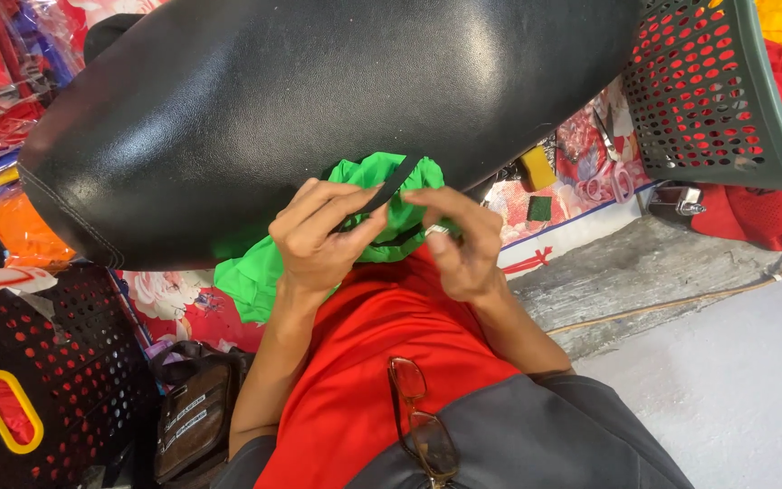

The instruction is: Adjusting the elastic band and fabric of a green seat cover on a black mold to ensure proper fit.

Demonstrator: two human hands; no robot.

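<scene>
Both hands pinch the black strap (395, 187) over the green cloth (255, 272) below the black seat (319, 109), left hand (319, 240) gripping its lower part, right hand (459, 240) closed beside it; a loose pinch could let the strap slip back into the gathered cloth.

Grey concrete floor (744, 380), green perforated basket (708, 100), black crate (56, 380).

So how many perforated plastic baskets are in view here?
2. A green basket sits at upper right, and a black basket with a yellow handle opening at lower left. Others may be hidden behind the black seat.
</scene>
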